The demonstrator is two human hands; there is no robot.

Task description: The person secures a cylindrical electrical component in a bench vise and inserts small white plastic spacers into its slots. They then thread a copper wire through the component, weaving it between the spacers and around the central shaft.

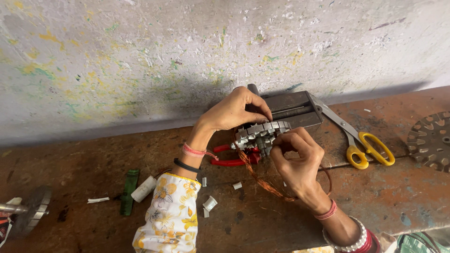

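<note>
Gripping slotted metal core (261, 132), copper wire (262, 180) trailing.

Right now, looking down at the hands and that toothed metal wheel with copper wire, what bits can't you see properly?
Head view, the only one:
- Grey toothed metal core: its middle is covered by the left hand and right hand.
- Red-handled pliers: tips hidden behind the core.
- Coppery wire: where it joins the core is too small to tell.
- Round slotted metal disc: cut off by the right edge.
- Yellow-handled scissors: blade tips hidden behind the dark metal vise.
</note>
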